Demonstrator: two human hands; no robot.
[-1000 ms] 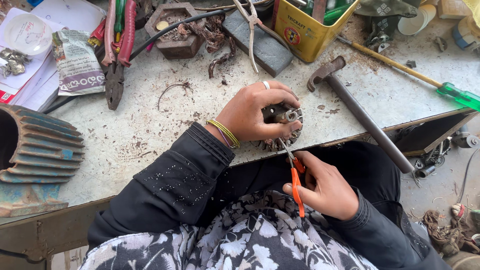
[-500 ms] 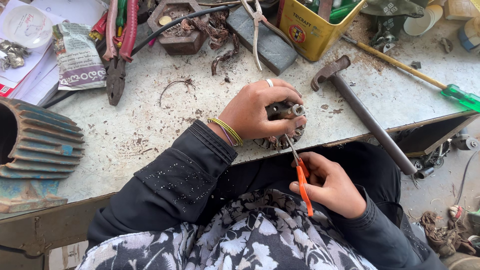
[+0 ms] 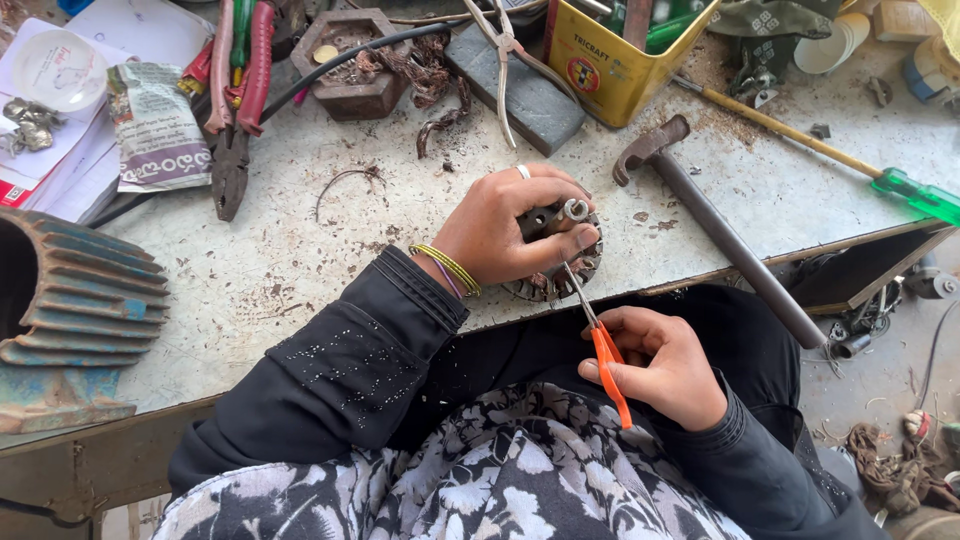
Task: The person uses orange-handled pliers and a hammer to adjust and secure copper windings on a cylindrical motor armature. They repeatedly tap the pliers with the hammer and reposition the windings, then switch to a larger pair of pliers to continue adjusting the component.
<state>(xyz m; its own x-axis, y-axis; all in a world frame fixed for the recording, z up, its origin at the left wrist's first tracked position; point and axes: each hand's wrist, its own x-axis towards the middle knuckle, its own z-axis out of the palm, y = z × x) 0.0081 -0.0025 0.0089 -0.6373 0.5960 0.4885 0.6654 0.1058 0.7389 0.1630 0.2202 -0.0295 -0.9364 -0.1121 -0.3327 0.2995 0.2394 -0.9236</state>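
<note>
At the far left a ribbed blue-grey motor housing lies on its side on the worn, speckled surface. Behind it sit papers and a crumpled printed packet, then red-handled pliers lying lengthwise. Further along stands a hexagonal block with scraps of dark wire beside it.

Near the front edge of the surface, the left hand is curled down over a small round motor stator, fingers wrapped across its top and thumb pressed against its side; a ring shows on one finger and thin bangles circle the wrist. The stator rests right at the edge, partly hidden under that hand.

Just below it, over the person's lap, the right hand is closed around the orange handle of a small tool, scissors or snips I cannot tell, its metal tip reaching up into the stator.

Behind lie metal pliers on a grey stone block, then a yellow tin of tools. To the right a hammer slants over the edge, and a green-handled screwdriver lies beyond.
</note>
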